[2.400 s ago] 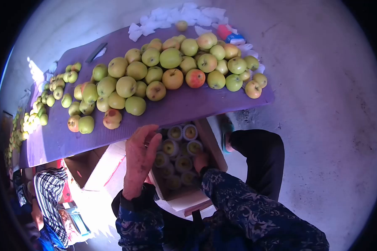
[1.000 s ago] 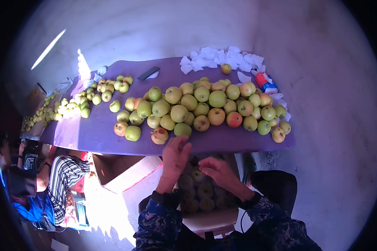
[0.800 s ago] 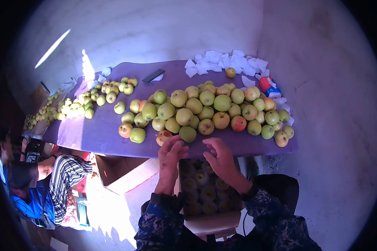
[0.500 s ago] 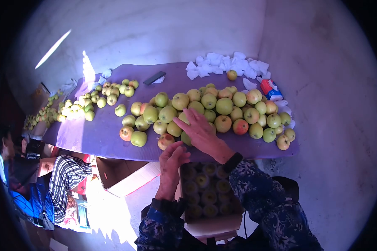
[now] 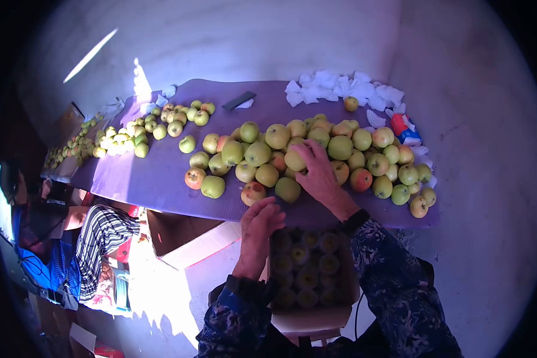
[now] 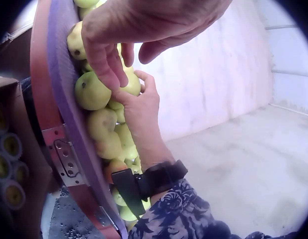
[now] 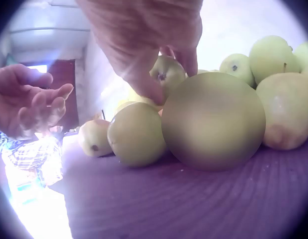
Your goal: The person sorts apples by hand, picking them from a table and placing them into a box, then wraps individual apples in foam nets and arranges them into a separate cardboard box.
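My right hand (image 5: 324, 182) reaches into the apple pile on the purple-covered table and grips a yellow-green apple (image 5: 292, 160) between thumb and fingers. In the right wrist view that apple (image 7: 167, 74) shows its dark blossom end, framed by the fingers. Other apples (image 5: 287, 190) crowd round it, some green, some blushed red. My left hand (image 5: 258, 232) hovers by the table's front edge with fingers loosely bent and nothing in them. The left wrist view shows this hand (image 6: 149, 25) passing in front of the pile, with the right hand (image 6: 144, 112) beyond.
Below the table edge stands a carton (image 5: 313, 319) of apples in white foam nets. Another open carton (image 5: 203, 241) is further left, near a seated person in striped clothing (image 5: 104, 238). White foam nets (image 5: 346, 88), a red-blue packet (image 5: 404, 128) and a dark flat object (image 5: 239, 100) lie on the table.
My right hand has come up out of the carton, crossed over the table edge and taken hold of an apple in the pile. The left hand stays near the edge; the head view has shifted.
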Action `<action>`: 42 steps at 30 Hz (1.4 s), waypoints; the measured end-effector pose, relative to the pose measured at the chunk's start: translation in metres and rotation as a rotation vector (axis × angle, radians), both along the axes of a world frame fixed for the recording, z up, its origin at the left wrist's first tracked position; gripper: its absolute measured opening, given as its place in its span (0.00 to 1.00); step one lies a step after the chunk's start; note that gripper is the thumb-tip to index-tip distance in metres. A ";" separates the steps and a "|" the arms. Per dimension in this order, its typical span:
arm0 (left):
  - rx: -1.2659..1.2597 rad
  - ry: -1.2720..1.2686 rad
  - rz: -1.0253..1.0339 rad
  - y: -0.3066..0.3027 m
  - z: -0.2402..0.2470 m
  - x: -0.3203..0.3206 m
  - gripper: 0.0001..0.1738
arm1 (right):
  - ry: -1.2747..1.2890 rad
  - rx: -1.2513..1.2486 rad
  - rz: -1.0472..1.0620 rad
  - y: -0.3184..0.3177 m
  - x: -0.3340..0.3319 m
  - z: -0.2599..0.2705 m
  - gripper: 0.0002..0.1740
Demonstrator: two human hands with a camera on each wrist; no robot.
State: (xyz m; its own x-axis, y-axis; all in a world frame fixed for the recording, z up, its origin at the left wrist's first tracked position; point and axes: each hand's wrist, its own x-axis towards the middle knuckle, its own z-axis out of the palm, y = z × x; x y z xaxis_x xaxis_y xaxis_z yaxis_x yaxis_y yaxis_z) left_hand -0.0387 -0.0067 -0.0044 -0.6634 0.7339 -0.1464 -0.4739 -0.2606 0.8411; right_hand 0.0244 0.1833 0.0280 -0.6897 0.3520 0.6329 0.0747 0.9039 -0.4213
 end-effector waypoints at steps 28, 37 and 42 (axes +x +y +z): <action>-0.016 0.303 -0.475 -0.002 0.027 0.030 0.33 | -0.111 -0.792 0.263 -0.064 0.093 -0.015 0.29; 0.033 1.462 -0.063 0.005 -0.025 0.024 0.24 | -0.031 -0.767 0.404 -0.040 0.093 -0.089 0.45; 0.049 0.715 -0.038 0.021 -0.044 0.028 0.21 | -0.210 -0.448 0.257 -0.078 0.090 -0.019 0.35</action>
